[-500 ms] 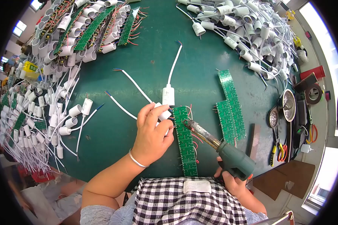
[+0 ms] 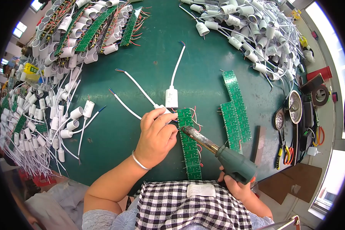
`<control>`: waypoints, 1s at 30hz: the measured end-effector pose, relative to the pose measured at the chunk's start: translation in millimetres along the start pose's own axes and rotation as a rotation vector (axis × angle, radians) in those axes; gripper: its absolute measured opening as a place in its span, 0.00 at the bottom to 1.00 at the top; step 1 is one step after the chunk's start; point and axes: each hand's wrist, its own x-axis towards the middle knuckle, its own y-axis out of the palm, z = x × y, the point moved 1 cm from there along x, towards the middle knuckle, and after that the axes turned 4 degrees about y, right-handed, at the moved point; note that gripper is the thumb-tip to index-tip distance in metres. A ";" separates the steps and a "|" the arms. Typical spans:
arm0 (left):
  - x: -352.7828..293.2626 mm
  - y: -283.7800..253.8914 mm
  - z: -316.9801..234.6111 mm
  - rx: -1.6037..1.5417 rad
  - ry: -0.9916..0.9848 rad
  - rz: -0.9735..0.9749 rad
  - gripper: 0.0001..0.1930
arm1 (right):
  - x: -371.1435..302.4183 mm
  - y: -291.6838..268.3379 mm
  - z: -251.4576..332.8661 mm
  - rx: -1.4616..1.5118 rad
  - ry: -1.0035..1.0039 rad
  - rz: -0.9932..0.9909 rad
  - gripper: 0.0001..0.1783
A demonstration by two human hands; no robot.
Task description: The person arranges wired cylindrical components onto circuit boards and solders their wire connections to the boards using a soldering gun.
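Note:
A green circuit board strip [image 2: 189, 147] lies lengthwise before me, with thin red and white wires along its right edge. My right hand [image 2: 237, 187] grips a dark green soldering gun [image 2: 237, 165] from below; its blackened tip rests at the strip's left edge. Right beside that tip, my left hand [image 2: 156, 130] pinches with thumb and forefinger, and what lies between them is hidden. Under its fingers, partly covered, is a white cylindrical housing with a white cable [image 2: 140, 87]. Another white housing [image 2: 172, 98] stands just above the strip, its cable pointing away.
Two joined green board strips [image 2: 235, 109] lie to the right, near a grey bar [image 2: 260, 143]. White cabled housings form heaps at the far right [image 2: 253, 27] and left [image 2: 53, 122]. Boards with wired housings [image 2: 96, 30] are stacked far left. A metal dish [image 2: 294, 107] and pliers [image 2: 278, 157] sit at the right edge.
The soldering gun's tip has shifted slightly left and down along the strip, toward my left fingertips. My left fingers have moved a little over the housing, covering more of it.

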 end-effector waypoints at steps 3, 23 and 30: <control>-1.0 0.6 0.3 0.005 -0.001 0.004 0.13 | 4.7 5.9 6.0 0.074 0.016 -0.151 0.13; -0.6 1.2 -0.6 0.013 0.017 -0.014 0.13 | -3.0 -3.4 -4.8 -0.049 -0.084 -0.045 0.26; -0.7 4.4 -0.9 0.015 0.018 -0.020 0.13 | -0.8 1.3 -0.3 0.097 -0.074 -0.154 0.21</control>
